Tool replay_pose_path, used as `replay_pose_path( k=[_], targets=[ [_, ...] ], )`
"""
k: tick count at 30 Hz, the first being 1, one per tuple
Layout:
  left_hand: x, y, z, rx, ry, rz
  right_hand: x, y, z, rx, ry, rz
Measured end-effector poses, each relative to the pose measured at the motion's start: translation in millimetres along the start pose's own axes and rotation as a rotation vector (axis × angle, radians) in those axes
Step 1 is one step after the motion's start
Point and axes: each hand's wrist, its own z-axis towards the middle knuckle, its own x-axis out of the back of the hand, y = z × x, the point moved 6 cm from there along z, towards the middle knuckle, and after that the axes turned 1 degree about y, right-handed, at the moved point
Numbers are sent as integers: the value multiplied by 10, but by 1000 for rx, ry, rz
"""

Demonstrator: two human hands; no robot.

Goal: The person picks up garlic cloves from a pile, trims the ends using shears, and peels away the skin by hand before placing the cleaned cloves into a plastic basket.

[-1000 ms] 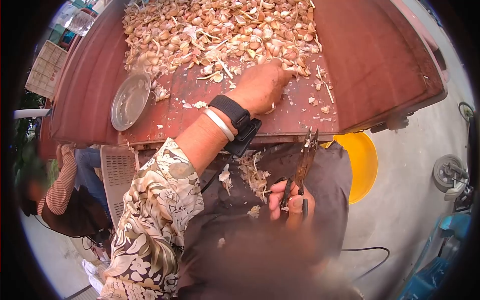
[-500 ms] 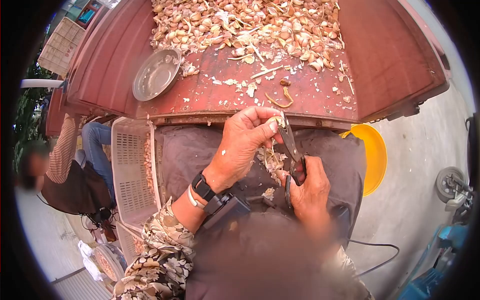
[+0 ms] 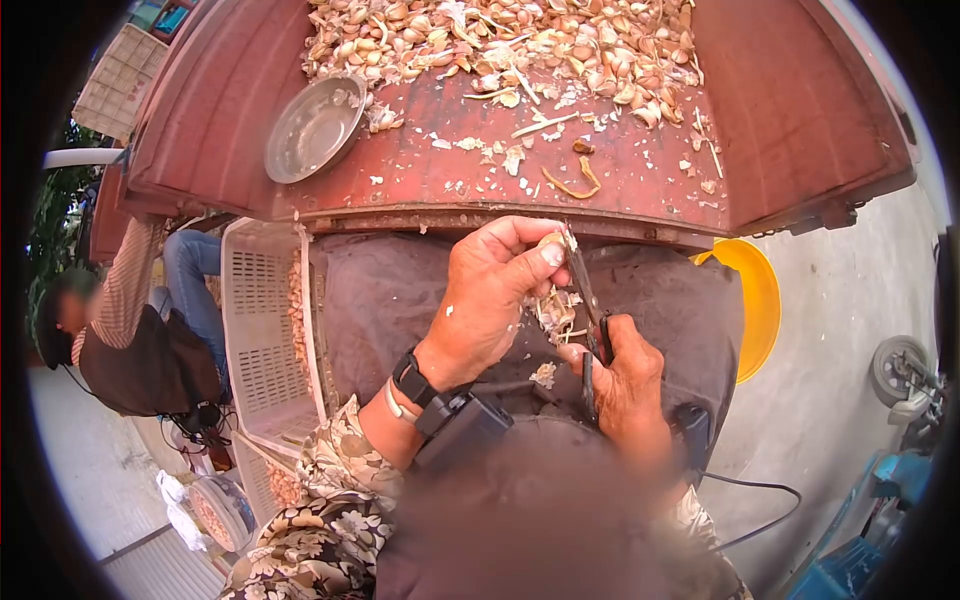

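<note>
Between thumb and fingers, my left hand (image 3: 487, 290) pinches a garlic clove (image 3: 551, 241), mostly covered by the fingertips. My right hand (image 3: 625, 385) is wrapped round the handles of dark scissors (image 3: 583, 280), whose blades point up and reach right to the clove. Below the hands, garlic skins (image 3: 556, 315) lie on the dark apron (image 3: 390, 270) over my lap. Ahead, a large heap of garlic cloves (image 3: 520, 40) spreads over a red metal truck bed (image 3: 440, 185).
A metal bowl (image 3: 318, 130) leans at the bed's left. Left of my lap stands a plastic crate (image 3: 265, 340) with cloves; a yellow tub (image 3: 755, 310) is on the right. Another person (image 3: 150, 340) sits at the far left. A cable (image 3: 760, 478) runs at lower right.
The scissor blades have swung more upright and look closer together beside the clove. My left hand stays nearly in place, still pinching it. The view has shifted slightly.
</note>
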Motion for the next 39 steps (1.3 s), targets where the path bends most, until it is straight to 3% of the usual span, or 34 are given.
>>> replay_pose_path(
  k=[6, 9, 10, 15, 18, 19, 22, 27, 39],
  targets=[
    [18, -59, 36, 41, -27, -84, -105, 149, -17, -109, -112, 216],
    [45, -51, -13, 35, -43, -104, -163, 133, -66, -417, -225, 562],
    [56, -37, -42, 29, -49, -102, -158, 156, -58, -395, -192, 590],
    [954, 942, -567, -310, 256, 35, -60, 256, -41, -417, -91, 682],
    [1311, 995, -839, -267, 327, 4, -125, 143, 6, -176, -90, 395],
    [1234, 883, -858, -224, 340, 9, -142, 4, 7, -213, -153, 300],
    [809, 589, -798, -138, 278, 116, -167, -345, 10, 167, -128, -39],
    [345, 409, -744, -186, 159, 252, -185, -517, -112, 233, -126, -152],
    [410, 342, -760, -161, 197, 170, -235, -486, -159, 221, -217, -115]
  ],
)
